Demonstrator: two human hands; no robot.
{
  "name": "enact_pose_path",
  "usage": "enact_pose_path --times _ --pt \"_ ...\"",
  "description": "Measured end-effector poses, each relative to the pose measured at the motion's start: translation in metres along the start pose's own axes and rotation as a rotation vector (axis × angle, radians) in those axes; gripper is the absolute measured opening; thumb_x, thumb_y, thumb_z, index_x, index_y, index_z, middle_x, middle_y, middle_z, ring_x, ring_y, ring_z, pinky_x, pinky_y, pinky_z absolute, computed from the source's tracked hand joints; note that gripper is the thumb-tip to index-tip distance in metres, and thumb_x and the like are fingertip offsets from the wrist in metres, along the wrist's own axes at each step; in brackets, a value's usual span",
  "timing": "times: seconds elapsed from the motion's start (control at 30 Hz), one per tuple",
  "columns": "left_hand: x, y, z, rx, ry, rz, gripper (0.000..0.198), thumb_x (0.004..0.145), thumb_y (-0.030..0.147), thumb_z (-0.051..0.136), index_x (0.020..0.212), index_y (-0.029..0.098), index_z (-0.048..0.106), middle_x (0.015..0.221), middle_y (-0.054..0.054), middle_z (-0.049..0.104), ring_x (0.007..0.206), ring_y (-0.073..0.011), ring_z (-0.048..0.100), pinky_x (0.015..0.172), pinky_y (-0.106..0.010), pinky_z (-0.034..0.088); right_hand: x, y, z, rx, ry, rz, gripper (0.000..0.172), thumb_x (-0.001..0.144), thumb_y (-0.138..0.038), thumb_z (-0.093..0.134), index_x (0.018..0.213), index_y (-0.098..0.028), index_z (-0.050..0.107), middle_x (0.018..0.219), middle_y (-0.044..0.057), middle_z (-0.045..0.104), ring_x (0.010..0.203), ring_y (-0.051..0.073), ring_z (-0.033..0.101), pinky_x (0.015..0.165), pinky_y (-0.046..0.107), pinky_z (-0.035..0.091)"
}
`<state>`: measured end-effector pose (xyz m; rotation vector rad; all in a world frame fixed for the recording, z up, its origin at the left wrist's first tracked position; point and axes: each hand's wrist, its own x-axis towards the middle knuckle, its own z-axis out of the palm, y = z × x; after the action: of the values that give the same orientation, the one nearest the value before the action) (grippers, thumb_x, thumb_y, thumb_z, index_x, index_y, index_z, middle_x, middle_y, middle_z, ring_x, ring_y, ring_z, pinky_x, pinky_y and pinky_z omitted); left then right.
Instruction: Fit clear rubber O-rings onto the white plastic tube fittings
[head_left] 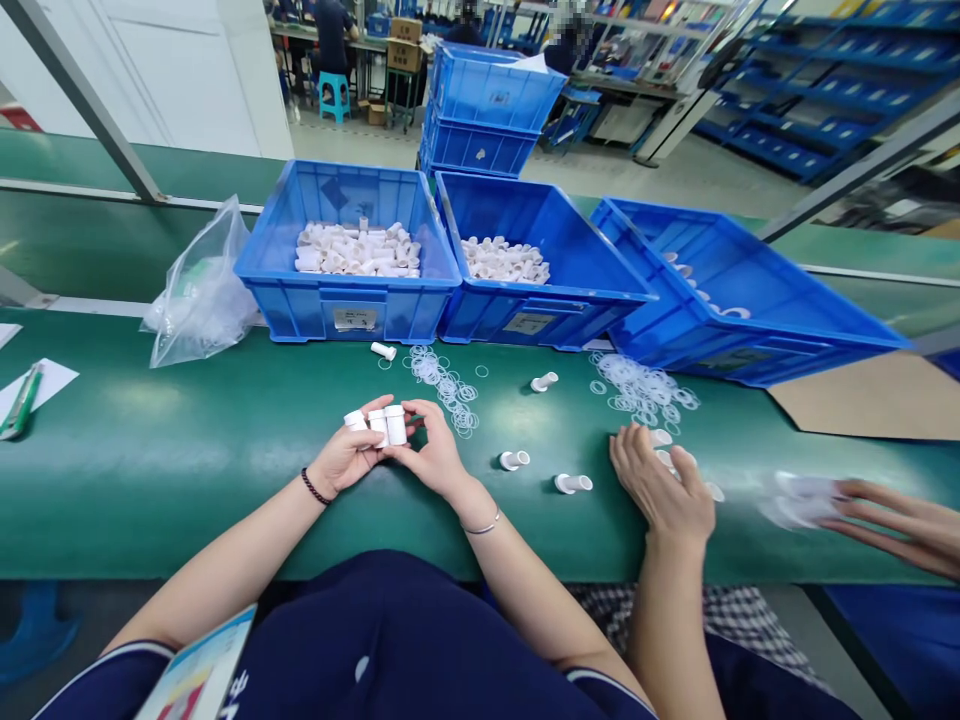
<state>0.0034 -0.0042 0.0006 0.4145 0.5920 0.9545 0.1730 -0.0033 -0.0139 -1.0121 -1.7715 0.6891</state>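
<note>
My left hand point(346, 462) is closed around a row of three white plastic fittings point(378, 428), each with a wider capped end at the top. The fingers of my right hand point(433, 452) grip the rightmost fitting point(396, 425) from the side. Both hands hover just over the green tabletop point(187, 440), close together. Beyond them lies a pile of thin clear rings point(442, 385). One loose white fitting point(384, 350) rests on its side near the left bin. To the right, several white flanged tubes point(574, 484) stand apart on the table.
Blue bins, left point(300, 305), middle point(480, 315) and right point(660, 335), line the back with white parts inside. A plastic bag point(199, 300) and a green cutter point(22, 400) lie left. A co-worker's hands point(667, 485) work at right by another ring pile point(645, 385) and cardboard point(870, 395).
</note>
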Motion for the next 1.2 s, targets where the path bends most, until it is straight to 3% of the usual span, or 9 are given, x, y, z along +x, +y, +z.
enact_pose_path --times 0.2,0.37,0.53,0.73,1.0,1.1,1.2 --pt "0.000 0.000 -0.001 -0.110 -0.033 0.032 0.069 0.076 0.008 0.058 0.142 0.016 0.039 0.121 -0.013 0.065 0.118 -0.0308 0.059 0.102 -0.049 0.046 0.000 -0.001 -0.002 -0.183 0.040 -0.115 0.064 0.079 -0.035 0.075 0.134 -0.023 0.044 0.123 0.013 0.052 0.117 0.029 0.050 0.098 0.048 0.046" --pt "0.001 0.000 -0.003 -0.154 0.007 0.019 0.065 0.079 0.009 0.053 0.142 0.014 0.042 0.119 -0.011 0.066 0.110 -0.0247 0.063 0.099 -0.040 0.049 0.000 -0.009 -0.003 -0.454 -0.095 -0.386 0.037 0.092 -0.027 0.061 0.129 -0.029 0.056 0.125 0.009 0.055 0.115 0.025 0.051 0.095 0.043 0.047" --pt "0.000 -0.005 -0.005 -0.171 -0.043 -0.077 0.051 0.094 0.034 0.049 0.141 0.016 0.043 0.129 -0.012 0.060 0.119 -0.0243 0.057 0.099 -0.035 0.048 0.001 -0.016 0.003 -0.602 -0.163 -0.451 0.028 0.097 -0.025 0.054 0.123 -0.032 0.063 0.122 0.007 0.058 0.111 0.021 0.052 0.091 0.035 0.049" --pt "-0.003 -0.012 -0.007 -0.193 -0.082 -0.193 0.063 0.093 0.061 0.040 0.134 0.014 0.051 0.127 -0.013 0.060 0.121 -0.0260 0.055 0.102 -0.038 0.045 0.000 -0.021 0.002 -0.575 -0.168 -0.503 0.028 0.096 -0.039 0.056 0.122 -0.032 0.063 0.121 0.008 0.058 0.110 0.023 0.051 0.090 0.038 0.050" --pt "-0.005 -0.020 -0.009 -0.160 -0.192 -0.190 0.048 0.094 0.056 0.044 0.113 0.018 0.066 0.104 -0.006 0.070 0.096 -0.0181 0.064 0.099 -0.036 0.045 0.001 -0.020 -0.001 -0.554 -0.062 -0.552 0.018 0.096 -0.023 0.051 0.108 -0.022 0.066 0.105 0.008 0.063 0.103 0.019 0.055 0.093 0.035 0.052" --pt "-0.007 -0.020 -0.006 -0.118 -0.292 -0.213 0.052 0.091 0.062 0.044 0.113 0.019 0.066 0.108 -0.007 0.069 0.105 -0.0210 0.061 0.103 -0.039 0.041 0.001 -0.020 -0.002 -0.483 -0.029 -0.560 0.019 0.097 -0.021 0.051 0.111 -0.019 0.064 0.105 0.009 0.065 0.106 0.020 0.056 0.091 0.034 0.054" --pt "-0.008 -0.021 -0.004 -0.068 -0.376 -0.224 0.061 0.090 0.068 0.037 0.128 0.024 0.057 0.127 -0.009 0.061 0.122 -0.0259 0.052 0.108 -0.047 0.035 0.003 -0.027 -0.017 -0.373 0.007 -0.443 0.024 0.100 -0.021 0.045 0.119 -0.019 0.059 0.109 0.008 0.066 0.104 0.018 0.059 0.089 0.031 0.055"
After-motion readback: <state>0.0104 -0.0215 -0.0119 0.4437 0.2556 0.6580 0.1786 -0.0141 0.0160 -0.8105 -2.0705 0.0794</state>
